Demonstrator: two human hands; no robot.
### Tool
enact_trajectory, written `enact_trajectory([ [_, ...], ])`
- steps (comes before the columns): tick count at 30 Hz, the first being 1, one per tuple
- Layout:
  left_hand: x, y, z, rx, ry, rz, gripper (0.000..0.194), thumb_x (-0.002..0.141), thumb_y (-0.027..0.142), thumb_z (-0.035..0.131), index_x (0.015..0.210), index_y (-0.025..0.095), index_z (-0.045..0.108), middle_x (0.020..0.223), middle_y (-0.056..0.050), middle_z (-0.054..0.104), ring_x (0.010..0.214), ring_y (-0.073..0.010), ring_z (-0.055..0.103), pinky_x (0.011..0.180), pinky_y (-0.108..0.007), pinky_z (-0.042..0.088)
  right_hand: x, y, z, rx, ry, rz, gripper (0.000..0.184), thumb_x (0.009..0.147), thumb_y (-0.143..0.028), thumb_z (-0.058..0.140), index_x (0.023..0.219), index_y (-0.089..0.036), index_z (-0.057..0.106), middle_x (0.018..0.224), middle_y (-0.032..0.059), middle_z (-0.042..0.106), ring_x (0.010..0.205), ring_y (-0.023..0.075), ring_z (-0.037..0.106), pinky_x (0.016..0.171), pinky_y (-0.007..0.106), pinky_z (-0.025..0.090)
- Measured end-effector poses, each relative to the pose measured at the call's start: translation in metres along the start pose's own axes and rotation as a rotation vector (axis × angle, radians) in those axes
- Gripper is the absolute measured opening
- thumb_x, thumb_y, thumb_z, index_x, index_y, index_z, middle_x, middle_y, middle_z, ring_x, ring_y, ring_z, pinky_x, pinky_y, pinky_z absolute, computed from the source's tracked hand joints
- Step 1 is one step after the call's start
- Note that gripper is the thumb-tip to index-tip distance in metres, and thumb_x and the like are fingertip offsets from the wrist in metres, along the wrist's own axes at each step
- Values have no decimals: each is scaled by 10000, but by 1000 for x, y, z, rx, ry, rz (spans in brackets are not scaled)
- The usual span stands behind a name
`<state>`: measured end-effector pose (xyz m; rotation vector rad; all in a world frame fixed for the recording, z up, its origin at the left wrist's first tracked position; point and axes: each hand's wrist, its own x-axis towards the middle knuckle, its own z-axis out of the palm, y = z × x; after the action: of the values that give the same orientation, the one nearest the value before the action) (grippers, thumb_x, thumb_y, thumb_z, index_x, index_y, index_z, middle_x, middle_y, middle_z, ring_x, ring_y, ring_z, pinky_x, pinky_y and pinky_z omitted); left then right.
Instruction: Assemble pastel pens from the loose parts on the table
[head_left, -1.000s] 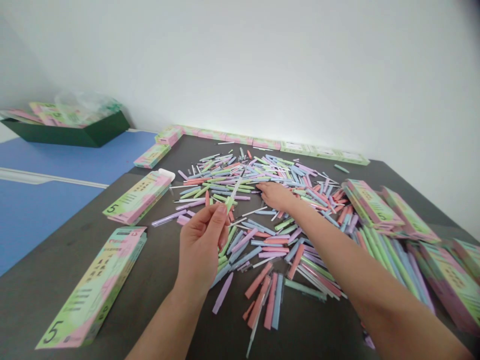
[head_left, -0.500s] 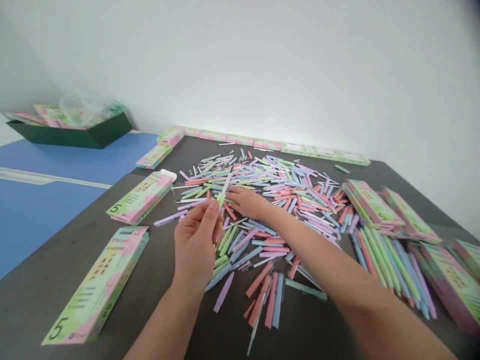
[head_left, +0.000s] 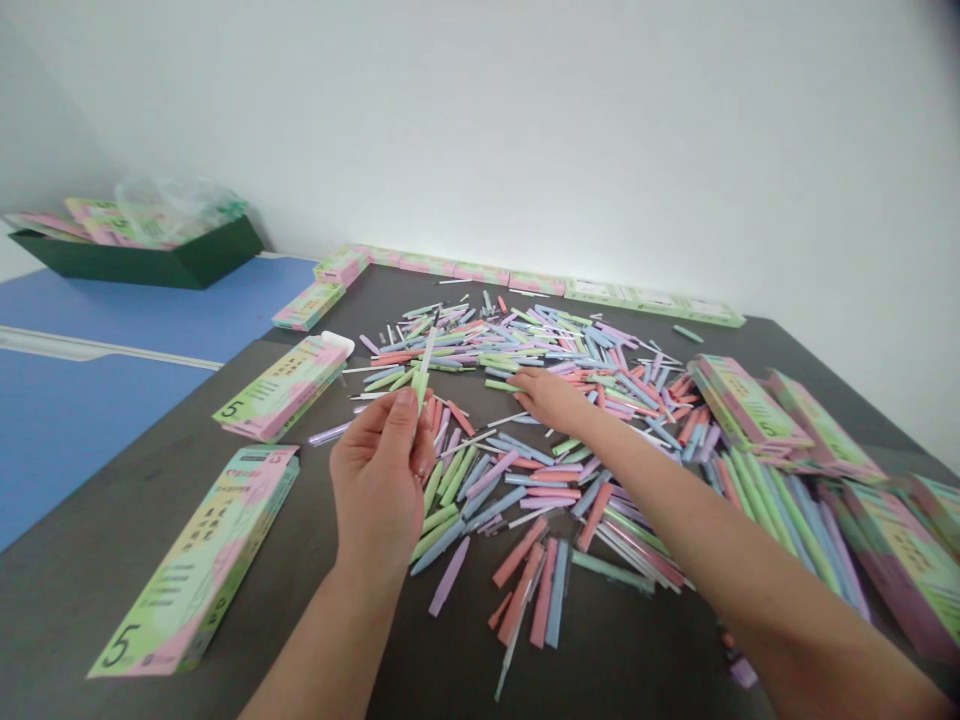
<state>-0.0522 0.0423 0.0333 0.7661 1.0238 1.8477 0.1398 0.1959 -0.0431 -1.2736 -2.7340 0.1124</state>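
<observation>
My left hand pinches a slim green pen upright between thumb and fingers, above the near left of the pile. A large loose pile of pastel pens in green, pink, blue and lilac covers the middle of the dark table. My right hand lies on the pile with its fingers apart, touching the pens and holding none. Part of the pile is hidden under my right forearm.
Flat pastel boxes marked 5 lie at the left, and stacked boxes stand at the right. More boxes line the far edge. Beyond the table are a blue surface and a green tray.
My right hand has gone left over the pile and returned right. My left hand has shifted slightly left, and the green pen now stands more upright.
</observation>
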Motion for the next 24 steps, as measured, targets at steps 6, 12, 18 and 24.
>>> enact_trajectory([
  [6, 0, -1, 0, 11, 11, -2, 173, 839, 253, 625, 722, 128, 600, 573, 38, 512, 379, -13, 336, 392, -174, 242, -5, 3, -6, -53, 2, 82, 259, 891, -155, 483, 1105, -108, 621, 1132, 148, 619, 1094, 255, 552, 948, 357, 425],
  [12, 0, 1, 1, -8, 26, 0, 158, 834, 252, 626, 740, 127, 605, 548, 46, 494, 374, -18, 323, 388, -178, 230, -5, -6, -13, -103, 21, 151, 261, 867, -116, 471, 1083, -57, 605, 1102, 203, 612, 1083, 306, 542, 919, 403, 432],
  [18, -1, 2, 3, -18, 28, -2, 163, 815, 259, 644, 723, 131, 603, 562, 44, 502, 377, -17, 327, 388, -177, 230, 7, -29, -14, -84, 3, 62, 349, 894, -76, 389, 1195, -84, 565, 1248, 166, 585, 1182, 226, 509, 1012, 328, 375],
  [24, 0, 1, 2, -19, 20, -3, 189, 799, 268, 661, 680, 137, 596, 537, 53, 475, 376, -17, 327, 382, -170, 216, 37, -47, 2, -59, -38, -18, 389, 922, -134, 381, 1275, -82, 535, 1324, 153, 567, 1228, 214, 499, 1053, 327, 342],
])
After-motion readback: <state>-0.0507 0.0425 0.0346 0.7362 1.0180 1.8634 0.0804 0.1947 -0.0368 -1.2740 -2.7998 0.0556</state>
